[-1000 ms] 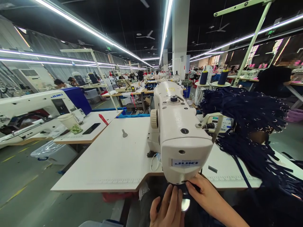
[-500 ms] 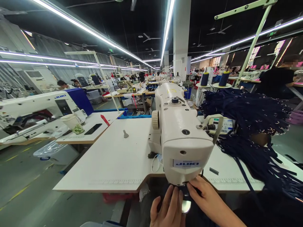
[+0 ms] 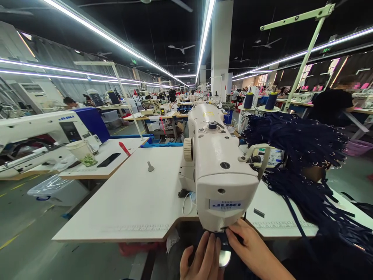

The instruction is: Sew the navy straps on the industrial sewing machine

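Where both hands (image 3: 224,252) meet, dark fabric (image 3: 224,238) lies under the sewing machine (image 3: 221,175).

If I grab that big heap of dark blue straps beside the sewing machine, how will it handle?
The heap of dark blue straps looks floppy: loose ends droop over the table edge, so it would likely sag and spill from the hands. The strands lie crossed, so they may tangle and drag neighbours. Small metal rings glint among them, probably adding some weight.
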Demonstrator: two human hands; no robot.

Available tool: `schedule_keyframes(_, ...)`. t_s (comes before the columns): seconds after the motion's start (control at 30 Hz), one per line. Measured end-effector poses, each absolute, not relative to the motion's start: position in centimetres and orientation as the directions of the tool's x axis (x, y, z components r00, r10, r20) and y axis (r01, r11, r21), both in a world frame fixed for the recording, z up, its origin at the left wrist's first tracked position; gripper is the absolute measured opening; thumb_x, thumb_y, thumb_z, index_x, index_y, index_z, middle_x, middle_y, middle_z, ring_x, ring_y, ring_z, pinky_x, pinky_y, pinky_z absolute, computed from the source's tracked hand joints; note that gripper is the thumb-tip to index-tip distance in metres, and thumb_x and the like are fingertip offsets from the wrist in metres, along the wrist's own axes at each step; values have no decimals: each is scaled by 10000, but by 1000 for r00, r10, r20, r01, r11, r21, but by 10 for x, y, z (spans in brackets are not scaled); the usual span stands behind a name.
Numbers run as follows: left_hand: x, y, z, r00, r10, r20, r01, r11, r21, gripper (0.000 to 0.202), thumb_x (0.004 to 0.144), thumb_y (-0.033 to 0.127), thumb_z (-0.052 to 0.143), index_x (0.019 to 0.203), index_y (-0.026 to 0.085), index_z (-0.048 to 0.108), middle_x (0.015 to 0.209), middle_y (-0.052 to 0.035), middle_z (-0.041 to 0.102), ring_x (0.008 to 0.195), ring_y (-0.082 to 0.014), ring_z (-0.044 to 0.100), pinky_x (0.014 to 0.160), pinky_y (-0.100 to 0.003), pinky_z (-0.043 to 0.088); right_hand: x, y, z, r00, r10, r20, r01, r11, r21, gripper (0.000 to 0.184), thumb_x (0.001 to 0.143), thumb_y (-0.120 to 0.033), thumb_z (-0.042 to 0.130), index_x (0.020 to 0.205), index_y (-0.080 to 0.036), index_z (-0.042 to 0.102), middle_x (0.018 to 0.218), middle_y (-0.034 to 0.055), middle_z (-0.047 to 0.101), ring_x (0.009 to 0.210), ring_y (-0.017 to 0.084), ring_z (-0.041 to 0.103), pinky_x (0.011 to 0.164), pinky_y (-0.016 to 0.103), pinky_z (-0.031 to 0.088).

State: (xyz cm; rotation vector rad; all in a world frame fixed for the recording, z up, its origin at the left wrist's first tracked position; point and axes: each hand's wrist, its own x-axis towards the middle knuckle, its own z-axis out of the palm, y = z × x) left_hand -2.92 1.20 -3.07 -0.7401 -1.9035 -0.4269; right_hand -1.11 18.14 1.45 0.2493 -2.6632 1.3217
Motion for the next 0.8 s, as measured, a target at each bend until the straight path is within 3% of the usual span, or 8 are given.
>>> schedule_keyframes(0.17,-28,15,-31,-316,275,908,657,754,0,296,914,253,406,954,232,699,953,69,740,846,-64,670,1141,-254,140,-12,182,12,-979,-87,186,-201,592,-780,259,963,-275,365,831,-211,579,974,79,619,972,216,592,831,326,472)
schedule_keyframes(0.37,-35,17,-37,-209,196,958,619,785,-25,357,943,297,368,881,224,712,876,59,743,828,-56,657,1123,-253,183,-13,180,6,-980,-95,174,-195,613,-765,330,956,-326,353,710,-205,536,876,83,604,927,230,608,812,328,485)
schedule_keyframes(0.57,-42,18,-38,-113,136,984,614,788,-38,389,953,226,347,809,229,708,814,62,731,852,-51,635,1086,-250,229,-18,181,-3,-970,-78,232,-232,595,-769,341,956,-360,364,736,-197,568,834,78,616,822,210,611,779,306,503)
schedule_keyframes(0.67,-39,17,-32,-160,138,977,607,795,-13,418,978,273,320,819,228,704,819,68,736,816,-57,646,1041,-250,263,-18,183,-6,-971,-73,226,-228,554,-801,338,960,-383,376,848,-190,631,936,108,653,956,240,621,863,333,497)
schedule_keyframes(0.8,-32,15,-26,-244,178,953,617,787,11,384,974,313,339,871,243,702,852,65,743,819,-82,662,831,-289,352,-15,185,-15,-981,-27,192,-180,483,-857,362,954,-444,413,1100,-199,636,1087,118,664,1092,265,590,976,374,454)
